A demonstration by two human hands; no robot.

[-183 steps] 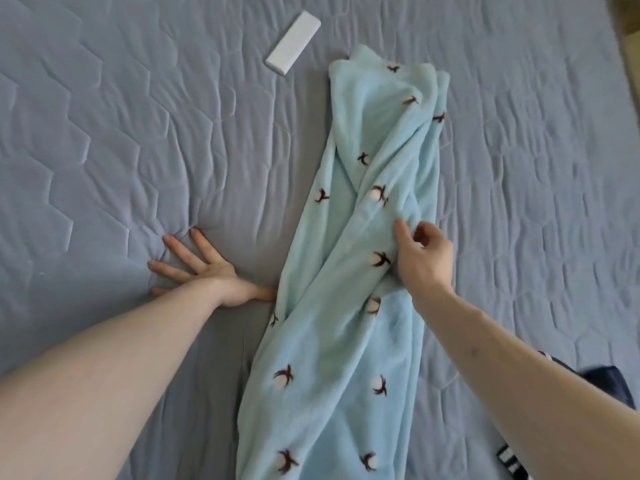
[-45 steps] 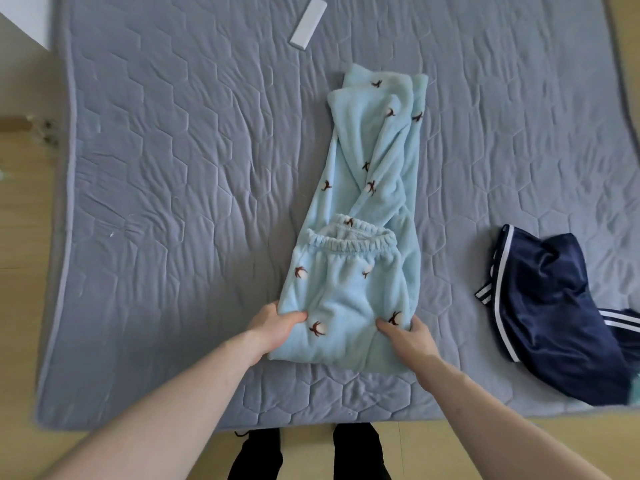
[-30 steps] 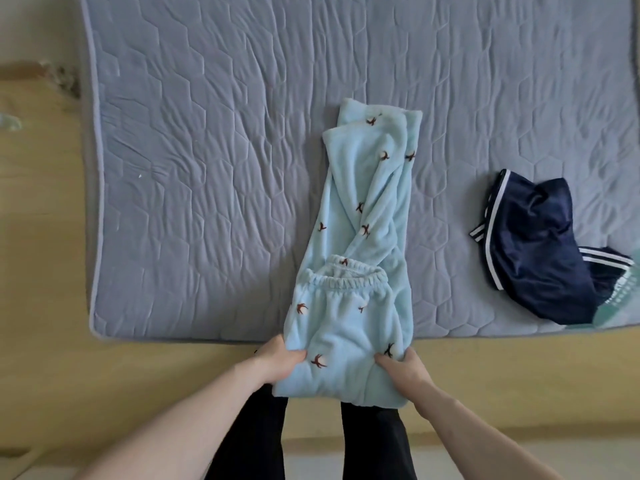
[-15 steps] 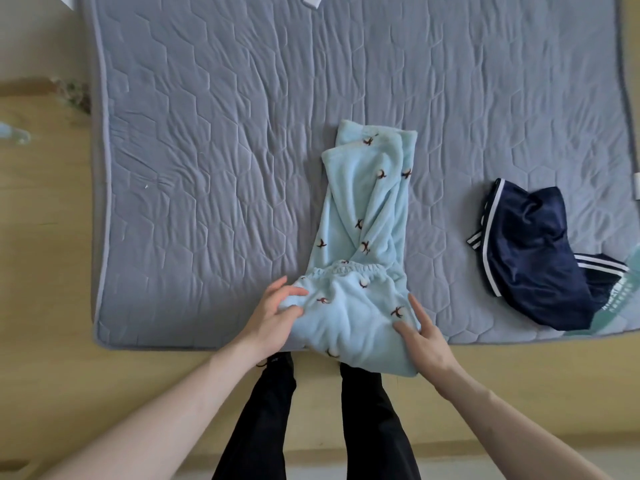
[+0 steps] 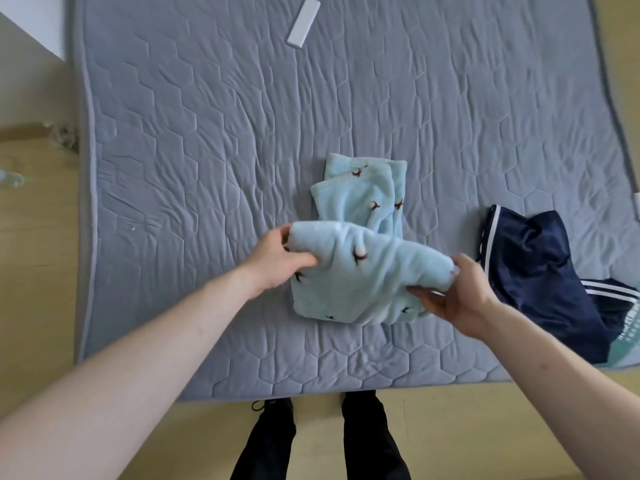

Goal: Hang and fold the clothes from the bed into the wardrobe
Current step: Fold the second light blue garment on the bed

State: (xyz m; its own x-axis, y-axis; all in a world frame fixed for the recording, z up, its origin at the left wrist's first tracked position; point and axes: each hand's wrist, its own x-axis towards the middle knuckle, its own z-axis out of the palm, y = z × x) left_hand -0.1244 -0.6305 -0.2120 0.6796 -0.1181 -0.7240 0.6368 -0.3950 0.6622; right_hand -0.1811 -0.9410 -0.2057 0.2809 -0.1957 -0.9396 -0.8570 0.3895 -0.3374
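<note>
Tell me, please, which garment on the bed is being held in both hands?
The light blue fleece trousers, gripped by the left hand and right hand; the navy striped shorts lie untouched.

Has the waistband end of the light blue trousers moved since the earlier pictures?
Yes. Both hands, left hand and right hand, have rolled that end of the light blue trousers forward, toward the trouser cuffs, which lie further up the grey mattress.

Grey quilted bed (image 5: 214,140), hexagon stitching, wrinkled mid-surface. Pale blue fleece garment (image 5: 360,209) near the middle, toward the near edge, partly folded over itself. Dark navy garment (image 5: 540,268) with white stripes bunched by the near right corner, just beside the blue one. Small white flat bar (image 5: 303,22) at the far edge, well apart from both.
</note>
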